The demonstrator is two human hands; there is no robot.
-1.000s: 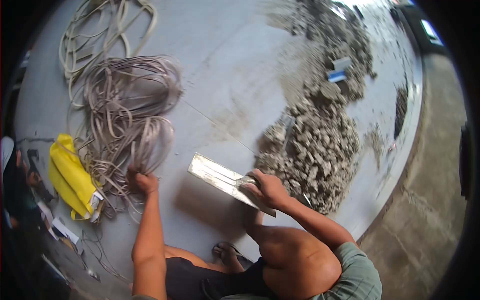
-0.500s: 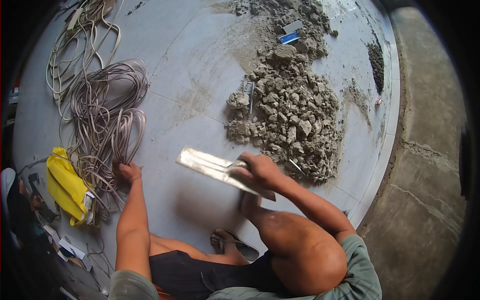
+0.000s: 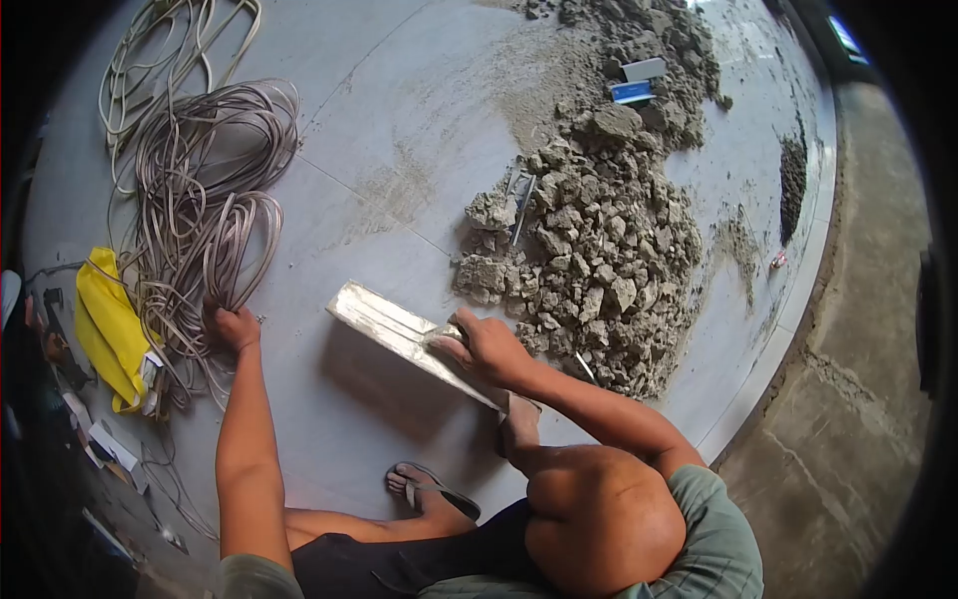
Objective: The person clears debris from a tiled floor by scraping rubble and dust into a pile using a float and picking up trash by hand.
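Note:
At the left, my left hand (image 3: 235,327) is closed around the lower end of a tangled bundle of cables (image 3: 165,235) lying on the floor. Its fingers are partly hidden behind the hand. My right hand (image 3: 494,349) grips the handle of a flat metal plastering trowel (image 3: 384,327). The trowel is above the floor, its long blade slanting from upper left to lower right and casting a shadow beneath. To the right of the trowel lies a pile of broken grey mortar chunks (image 3: 609,270), apart from the blade.
A yellow bag (image 3: 108,329) lies beside the cables. A blue-and-white object (image 3: 631,92) and a thin metal piece (image 3: 521,205) rest in the rubble. Grey floor tiles (image 3: 349,130) bear dust, and a rough concrete strip (image 3: 848,359) runs along the right. My sandaled foot (image 3: 429,489) is below.
The view has shifted, with the rubble now farther right and the yellow bag farther left. The trowel has moved leftward over the floor, away from the rubble. Both hands keep their holds.

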